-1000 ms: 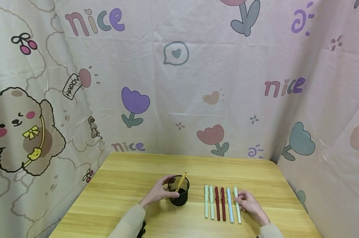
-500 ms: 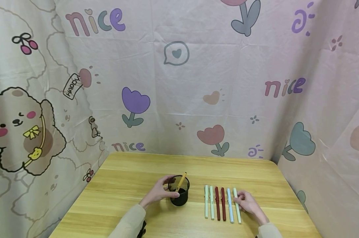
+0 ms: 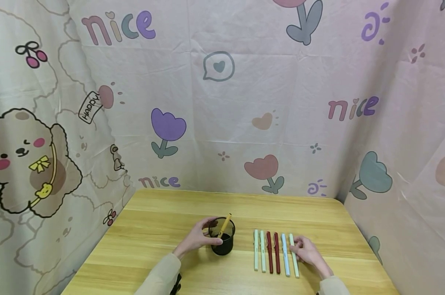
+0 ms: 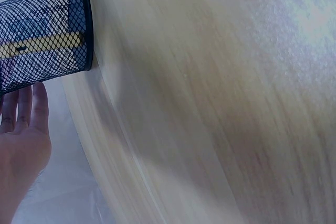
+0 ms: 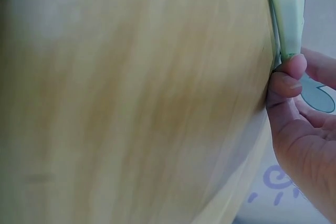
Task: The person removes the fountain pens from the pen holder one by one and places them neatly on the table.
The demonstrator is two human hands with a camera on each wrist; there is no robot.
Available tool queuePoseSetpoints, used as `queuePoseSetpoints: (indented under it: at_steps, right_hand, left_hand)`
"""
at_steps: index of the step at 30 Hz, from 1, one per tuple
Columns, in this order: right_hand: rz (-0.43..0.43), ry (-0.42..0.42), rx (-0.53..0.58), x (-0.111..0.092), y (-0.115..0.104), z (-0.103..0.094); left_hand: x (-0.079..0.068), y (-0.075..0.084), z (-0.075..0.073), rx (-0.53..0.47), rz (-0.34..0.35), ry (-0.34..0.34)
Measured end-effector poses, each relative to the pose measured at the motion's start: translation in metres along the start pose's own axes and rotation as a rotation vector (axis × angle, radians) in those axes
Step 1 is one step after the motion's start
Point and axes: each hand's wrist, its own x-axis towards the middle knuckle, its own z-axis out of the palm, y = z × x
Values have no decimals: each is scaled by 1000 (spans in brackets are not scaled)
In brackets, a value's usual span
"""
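Observation:
My left hand [image 3: 197,238] grips a black mesh pen holder [image 3: 226,247] from its left side, thumb at the front and fingers round the back. One yellow pen [image 3: 224,226] leans inside the holder, also visible through the mesh in the left wrist view. At the right end of a row of pens, my right hand [image 3: 306,249] pinches a light green pen [image 3: 295,262] that lies on the table. In the right wrist view, the thumb and fingers meet at this pen [image 5: 288,19], whose round end points toward the camera.
Left of that pen lie a light blue pen [image 3: 285,258], two dark red pens [image 3: 277,258] and two pale green pens [image 3: 263,258], roughly parallel. The wooden table [image 3: 163,205] is bordered by a patterned cloth [image 3: 222,123] behind and at the sides.

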Motion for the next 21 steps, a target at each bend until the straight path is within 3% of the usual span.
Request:
queuePoseSetpoints:
  at_steps: [21]
  right_hand:
    - [18,36,10,0,-2,2]
  left_hand:
    - [1,-1,1,2,-10,12]
